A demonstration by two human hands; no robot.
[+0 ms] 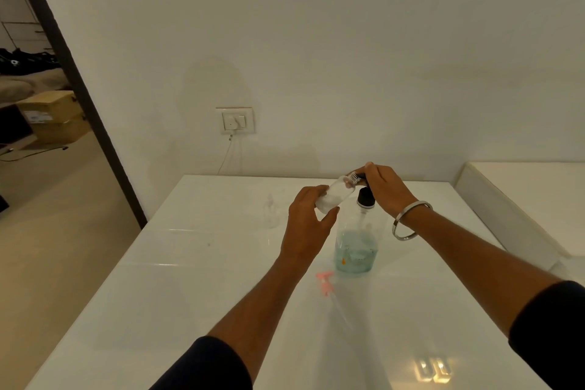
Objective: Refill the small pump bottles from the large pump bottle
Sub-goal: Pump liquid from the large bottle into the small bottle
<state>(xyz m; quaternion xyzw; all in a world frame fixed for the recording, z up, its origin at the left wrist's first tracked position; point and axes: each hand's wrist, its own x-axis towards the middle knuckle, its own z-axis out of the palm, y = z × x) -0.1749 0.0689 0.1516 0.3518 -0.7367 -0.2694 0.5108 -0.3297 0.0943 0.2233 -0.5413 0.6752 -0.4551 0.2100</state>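
Small bottle (336, 194): clear, held tilted above the table, open neck pointing up and right toward the pump head of the large bottle; whitish contents in its lower part.

Left hand (308, 222): fingers and thumb wrapped closed around the small bottle's base and body.

Right hand (384, 188): closed down over the black pump (365, 196) of the large bottle, fingertips at the small bottle's neck; exact finger contact on the pump head hidden by the hand. Metal bangle (408, 220) on the wrist.

Large bottle (357, 241): clear, upright on the table, just right of the left hand, centre of the tabletop; blue-green liquid filling roughly its lower third.

Pink pump (326, 283): lying flat on the table just near of the large bottle, dip tube trailing toward the near edge.

Second bottle (270, 210): clear, faint, standing on the table left of the left hand; details too dim to tell.

Table (177, 294): glossy white, light reflection near right.

Wall socket (235, 120): on the far wall, plug inserted, white cable hanging down behind the table.

Doorway far left, cardboard boxes (52, 115) on the floor beyond.

Dark sleeves on both forearms.
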